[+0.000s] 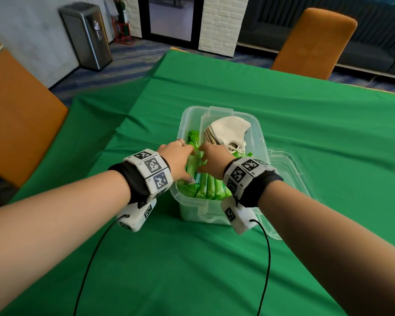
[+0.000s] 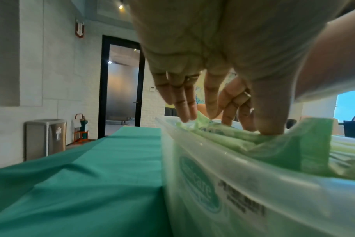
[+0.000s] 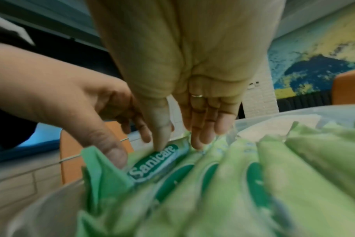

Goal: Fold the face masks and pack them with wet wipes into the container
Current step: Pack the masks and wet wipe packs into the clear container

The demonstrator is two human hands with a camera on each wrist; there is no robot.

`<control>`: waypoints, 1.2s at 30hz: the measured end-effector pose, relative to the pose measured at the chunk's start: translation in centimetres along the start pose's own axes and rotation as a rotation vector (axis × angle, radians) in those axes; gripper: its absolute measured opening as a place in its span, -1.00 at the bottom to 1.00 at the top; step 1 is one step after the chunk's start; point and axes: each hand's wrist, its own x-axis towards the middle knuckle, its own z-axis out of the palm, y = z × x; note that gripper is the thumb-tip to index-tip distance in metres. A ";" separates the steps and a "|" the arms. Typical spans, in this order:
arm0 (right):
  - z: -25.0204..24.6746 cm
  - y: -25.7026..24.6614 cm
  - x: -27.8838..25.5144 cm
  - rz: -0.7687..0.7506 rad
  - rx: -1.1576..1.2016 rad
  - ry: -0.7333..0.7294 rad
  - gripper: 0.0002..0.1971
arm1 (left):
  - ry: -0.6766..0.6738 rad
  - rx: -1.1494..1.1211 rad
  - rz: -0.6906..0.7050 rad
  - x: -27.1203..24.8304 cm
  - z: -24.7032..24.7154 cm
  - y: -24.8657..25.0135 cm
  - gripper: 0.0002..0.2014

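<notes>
A clear plastic container [image 1: 197, 213] stands mid-table on the green cloth. Its near part holds a row of green wet wipe packs [image 1: 212, 188] standing on edge. A stack of folded white face masks [image 1: 228, 131] fills its far right side. Both hands are inside the container on one Sanicare pack [image 3: 154, 162] at the left of the row. My left hand [image 1: 183, 160] spans it with straight fingers [image 2: 182, 104], the thumb pressing its near end. My right hand [image 3: 179, 144] pinches its top edge, thumb on one side and fingers on the other.
The clear lid [image 1: 292, 169] lies on the cloth against the container's right side. Orange chairs stand at the far right [image 1: 315, 42] and at the left [image 1: 16, 124]. A metal bin [image 1: 87, 35] is on the floor beyond the table. Green tablecloth [image 1: 192, 258] stretches toward me.
</notes>
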 end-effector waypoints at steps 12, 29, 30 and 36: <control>-0.9 -0.8 4.5 0.137 0.038 -0.048 -0.70 | 0.031 -0.180 -0.144 -1.4 0.1 1.9 -0.62; -2.0 1.3 5.4 0.083 0.011 -0.057 -0.63 | -0.044 -0.074 -0.003 -1.6 1.9 2.4 -0.85; -2.2 1.6 5.1 0.094 0.041 -0.050 -0.64 | -0.056 -0.063 -0.002 -1.5 1.8 2.4 -0.83; -2.0 2.2 4.4 0.077 0.024 -0.140 -0.71 | 0.014 0.042 0.068 -1.0 1.0 2.2 -0.32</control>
